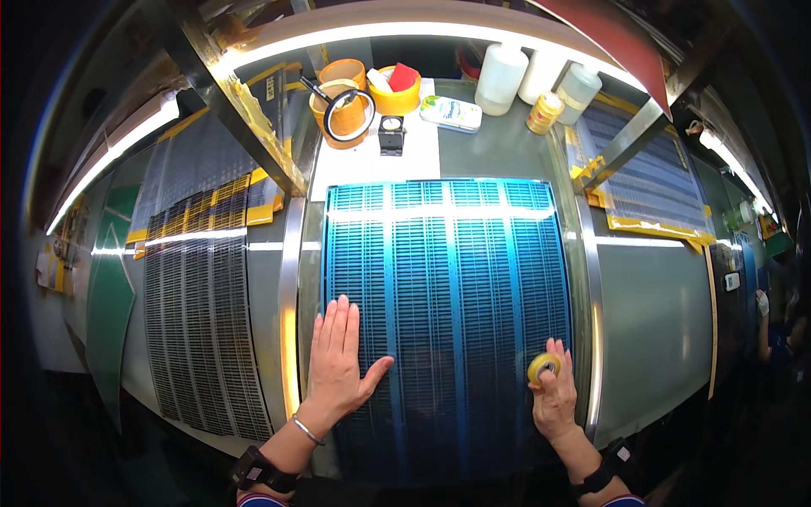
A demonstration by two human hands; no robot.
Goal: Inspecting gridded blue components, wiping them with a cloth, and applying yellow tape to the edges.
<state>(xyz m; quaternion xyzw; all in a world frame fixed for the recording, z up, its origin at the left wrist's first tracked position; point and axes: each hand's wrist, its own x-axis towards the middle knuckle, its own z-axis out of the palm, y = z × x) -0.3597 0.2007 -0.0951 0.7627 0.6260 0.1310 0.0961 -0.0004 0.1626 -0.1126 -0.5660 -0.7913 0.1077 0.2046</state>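
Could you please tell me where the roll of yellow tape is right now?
In the head view, the roll of yellow tape is right of centre, held in the right hand, near the right edge of the blue panel.

The place was a workshop, lit by bright tube lights [422, 31] slung low over a grey tabletop [650, 313] between yellow-marked metal posts [274, 154]. A blue panel [452, 329] covered in fine repeated rows, a dark sheet [203, 313] with a similar pattern, plastic bottles [501, 80] and a magnifying glass [348, 118] marked it as industrial. At the far right, another person [763, 304] showed dimly, sharing the room.
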